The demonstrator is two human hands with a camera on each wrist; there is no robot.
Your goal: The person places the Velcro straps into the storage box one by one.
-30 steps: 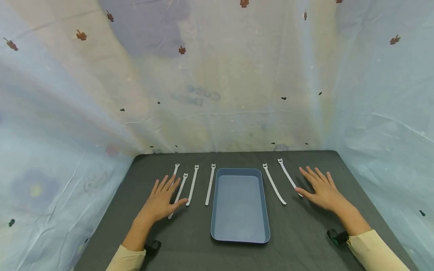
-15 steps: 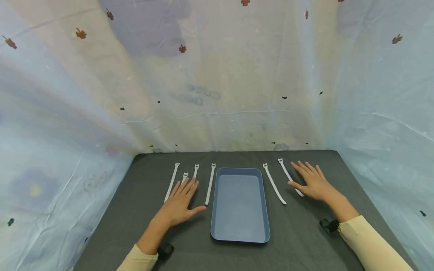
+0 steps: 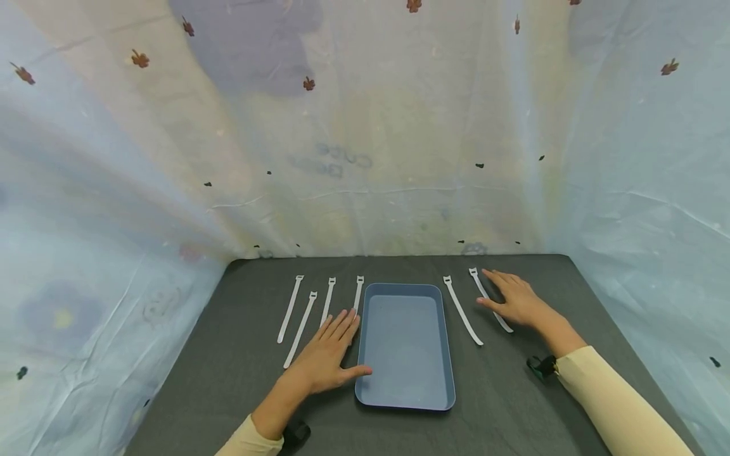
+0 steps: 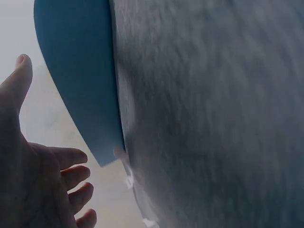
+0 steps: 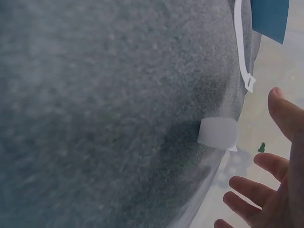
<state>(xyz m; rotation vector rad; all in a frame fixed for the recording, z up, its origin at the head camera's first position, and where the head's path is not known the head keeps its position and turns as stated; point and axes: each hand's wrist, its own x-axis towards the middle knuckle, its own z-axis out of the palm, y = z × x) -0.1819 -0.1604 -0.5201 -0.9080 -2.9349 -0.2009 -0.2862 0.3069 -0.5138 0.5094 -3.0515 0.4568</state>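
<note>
My left hand (image 3: pixel 326 360) is spread flat in the head view, its thumb over the left rim of a blue-grey tray (image 3: pixel 406 348). Its fingers overlap two white cable straps with slotted heads, the inner-left strap (image 3: pixel 358 290) and one beside it (image 3: pixel 328 297). Over on the right, my other hand (image 3: pixel 516 301) has loosely bent fingers and holds nothing. Thumb and fingertips of that right hand overlap the outer-right strap (image 3: pixel 480 285). The left wrist view shows the left palm (image 4: pixel 38 185) beside the tray wall (image 4: pixel 80 71). In the right wrist view, a broad white strap end (image 5: pixel 218 133) lies near the fingers.
Two more straps, the far-left strap (image 3: pixel 290 310) and its neighbour (image 3: pixel 300 330), lie left of the tray. Another strap (image 3: pixel 461 310) lies just right of it. A dark grey cloth (image 3: pixel 490 405) covers the table, and a pale patterned curtain (image 3: pixel 399 139) hangs behind and at both sides.
My left hand has moved right across the straps to the tray's left edge. The right hand has shifted left over the outer-right strap, its fingers drawing closer together. Tray and straps have stayed put.
</note>
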